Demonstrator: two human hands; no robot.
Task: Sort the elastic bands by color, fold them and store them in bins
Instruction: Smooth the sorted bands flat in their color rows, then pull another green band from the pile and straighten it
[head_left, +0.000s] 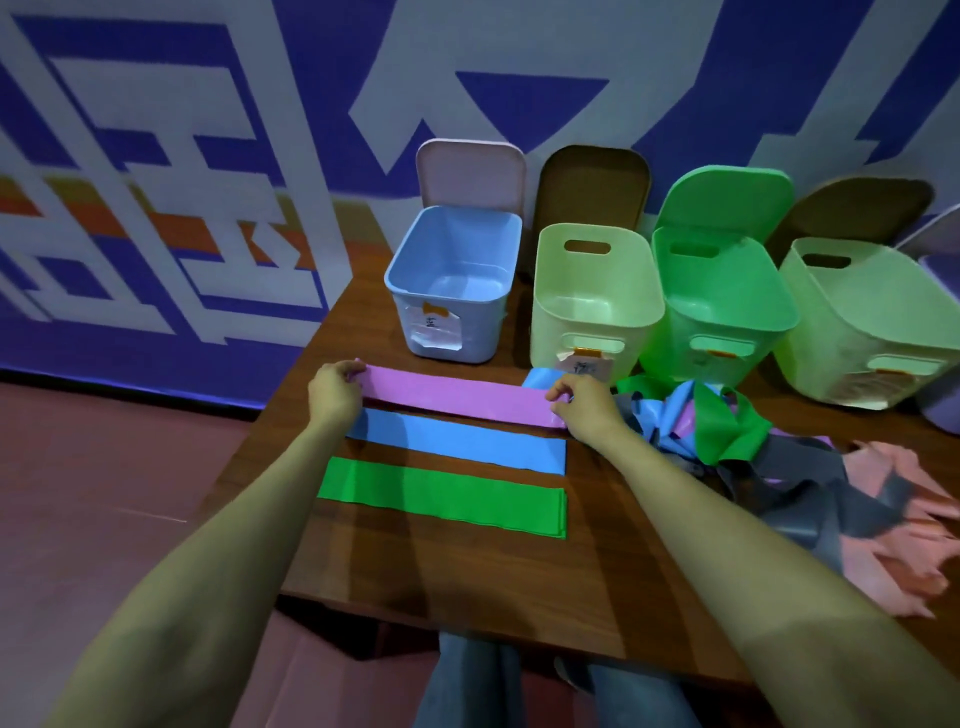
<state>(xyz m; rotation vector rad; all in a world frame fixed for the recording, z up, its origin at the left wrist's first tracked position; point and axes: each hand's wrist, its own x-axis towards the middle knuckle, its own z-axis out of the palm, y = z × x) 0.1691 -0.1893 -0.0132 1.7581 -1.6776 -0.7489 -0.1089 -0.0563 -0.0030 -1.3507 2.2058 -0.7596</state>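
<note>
**A:** What are the hands doing?

**B:** The left hand (335, 387) is pinching the left end of a purple band (452, 392), with its fingers curled over the edge. The right hand (582, 402) is pinching the right end, thumb and fingers closed on it. Between them the band is lying stretched flat on the wooden table (467, 571).

**A:** Where is it sitting?

**B:** At twelve o'clock from the person. A blue band (457, 441) and a green band (441, 499) are lying flat and parallel at its six o'clock. A tangled pile (727, 421) of mixed bands is sitting at three o'clock.

**A:** And the bins?

**B:** They are standing open from twelve to two o'clock: a blue bin (452, 296), a pale yellow bin (592, 291), a green bin (722, 301) and a pale green bin (857, 322).

**A:** Which step is this?

**B:** Seemingly laying out by colour, with nothing binned yet. Folding would call for carrying one end over onto the other, keeping the edges matched.
</note>
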